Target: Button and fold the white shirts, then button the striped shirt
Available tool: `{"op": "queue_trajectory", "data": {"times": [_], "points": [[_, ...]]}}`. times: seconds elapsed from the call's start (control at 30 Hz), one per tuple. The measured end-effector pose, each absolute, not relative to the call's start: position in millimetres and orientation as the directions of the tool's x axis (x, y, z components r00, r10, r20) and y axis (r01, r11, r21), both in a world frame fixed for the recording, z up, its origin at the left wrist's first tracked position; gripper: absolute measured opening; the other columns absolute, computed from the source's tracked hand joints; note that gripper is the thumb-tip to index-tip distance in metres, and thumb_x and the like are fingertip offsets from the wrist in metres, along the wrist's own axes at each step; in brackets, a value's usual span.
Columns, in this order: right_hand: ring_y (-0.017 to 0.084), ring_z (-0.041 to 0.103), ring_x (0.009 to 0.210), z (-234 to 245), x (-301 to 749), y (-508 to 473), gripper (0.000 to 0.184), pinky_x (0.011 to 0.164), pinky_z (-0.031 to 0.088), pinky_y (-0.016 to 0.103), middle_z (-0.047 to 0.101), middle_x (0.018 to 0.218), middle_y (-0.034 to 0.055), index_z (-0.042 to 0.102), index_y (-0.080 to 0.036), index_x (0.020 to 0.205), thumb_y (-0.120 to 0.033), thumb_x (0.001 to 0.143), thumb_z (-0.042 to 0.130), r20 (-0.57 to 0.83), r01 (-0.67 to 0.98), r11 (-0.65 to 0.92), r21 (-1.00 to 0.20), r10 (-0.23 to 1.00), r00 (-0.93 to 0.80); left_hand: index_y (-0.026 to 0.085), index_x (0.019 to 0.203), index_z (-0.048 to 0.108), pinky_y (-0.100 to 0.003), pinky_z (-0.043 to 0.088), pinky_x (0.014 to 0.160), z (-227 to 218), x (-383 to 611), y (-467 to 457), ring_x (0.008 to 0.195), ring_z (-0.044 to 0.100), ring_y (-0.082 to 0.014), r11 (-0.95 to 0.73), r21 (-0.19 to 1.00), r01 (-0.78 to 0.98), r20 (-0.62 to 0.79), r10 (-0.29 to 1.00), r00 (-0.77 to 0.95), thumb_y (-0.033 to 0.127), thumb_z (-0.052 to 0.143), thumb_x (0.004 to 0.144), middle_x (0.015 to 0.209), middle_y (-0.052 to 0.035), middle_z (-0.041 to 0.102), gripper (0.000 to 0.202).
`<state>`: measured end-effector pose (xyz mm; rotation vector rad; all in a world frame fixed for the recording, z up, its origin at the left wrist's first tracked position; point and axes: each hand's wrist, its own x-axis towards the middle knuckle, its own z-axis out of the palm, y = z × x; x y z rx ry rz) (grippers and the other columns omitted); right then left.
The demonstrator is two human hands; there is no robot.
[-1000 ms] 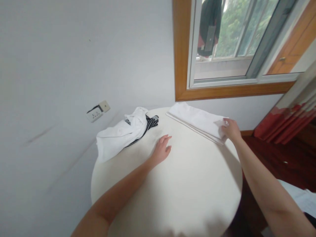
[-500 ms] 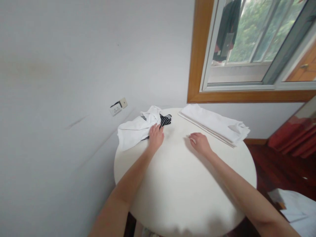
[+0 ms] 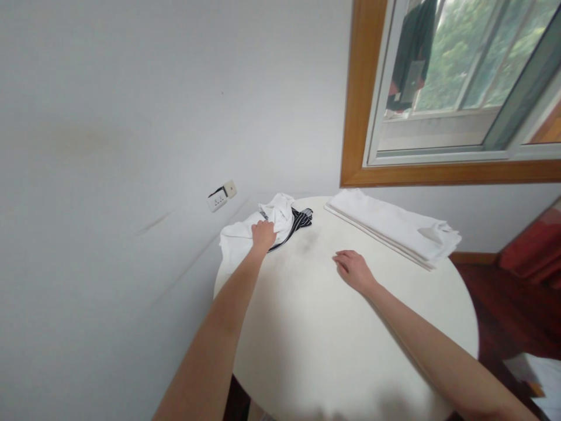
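Observation:
A crumpled white garment (image 3: pixel 236 238) lies at the far left of the round white table (image 3: pixel 307 327), close to the wall. A black cloth with white stripes (image 3: pixel 302 218) sticks out from its right side. My left hand (image 3: pixel 263 235) is on the white garment, its fingers bent and closed on the fabric; the fingertips are partly hidden. At the middle right, my right hand (image 3: pixel 354 270) rests at the tabletop with nothing in it, fingers loosely stretched and thumb a little apart. Beyond it lies a folded stack of white cloth (image 3: pixel 385 222).
A plain wall (image 3: pixel 131 117) borders the table on the left, with a power socket (image 3: pixel 217 200) just above table height. Behind stands a wood-framed window (image 3: pixel 350 117). A red curtain (image 3: pixel 532 245) and white items (image 3: pixel 539 374) are at the right.
My left hand has moved left from the edge of the striped cloth onto the white garment, and its fingers have closed. My right hand stays nearly in place. The view has shifted slightly left.

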<state>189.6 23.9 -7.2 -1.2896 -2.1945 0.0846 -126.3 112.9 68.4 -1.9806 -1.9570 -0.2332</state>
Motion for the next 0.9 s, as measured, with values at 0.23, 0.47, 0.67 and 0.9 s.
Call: {"op": "queue_trajectory", "data": {"times": [0.23,0.47,0.67,0.9], "points": [[0.022,0.056,0.108,-6,188,24,0.031,0.095,0.042,0.038,0.065,0.116,0.0082,0.069,-0.021,0.108,-0.017,0.085,0.048,0.432,0.773,0.525,-0.357,0.826,-0.362,0.017,0.116,0.056,-0.045,0.033,0.092,92,-127,103,0.114,0.045,-0.0327,0.07,0.017,0.997,0.553,0.83,-0.068,0.022,0.049,0.086,0.114,-0.0155,0.057,0.031],[0.022,0.056,0.109,-7,189,25,0.031,0.096,0.042,0.038,0.064,0.117,0.008,0.068,-0.021,0.109,-0.017,0.085,0.048,0.423,0.766,0.526,-0.37,0.829,-0.366,0.016,0.121,0.054,-0.046,0.033,0.093,120,-123,78,0.113,0.044,-0.0342,0.058,0.057,0.997,0.694,0.715,-0.082,0.027,0.051,0.085,0.115,-0.0155,0.055,0.038],[0.022,0.056,0.109,-9,190,25,0.031,0.096,0.043,0.038,0.064,0.118,0.0089,0.068,-0.02,0.11,-0.019,0.087,0.047,0.429,0.759,0.544,-0.358,0.818,-0.384,0.017,0.112,0.058,-0.039,0.04,0.091,105,-108,21,0.104,0.052,-0.0293,-0.159,-0.021,0.987,0.573,0.807,0.142,0.024,0.052,0.082,0.105,-0.0122,0.058,0.031],[0.023,0.057,0.109,-13,191,28,0.03,0.096,0.043,0.04,0.064,0.118,0.0092,0.068,-0.021,0.109,-0.018,0.086,0.049,0.433,0.756,0.544,-0.363,0.817,-0.381,0.021,0.101,0.057,-0.033,0.048,0.083,46,-84,-46,0.096,0.059,-0.0242,-0.252,0.098,0.963,0.312,0.926,0.211,0.018,0.054,0.08,0.097,-0.0081,0.062,0.021]]}}
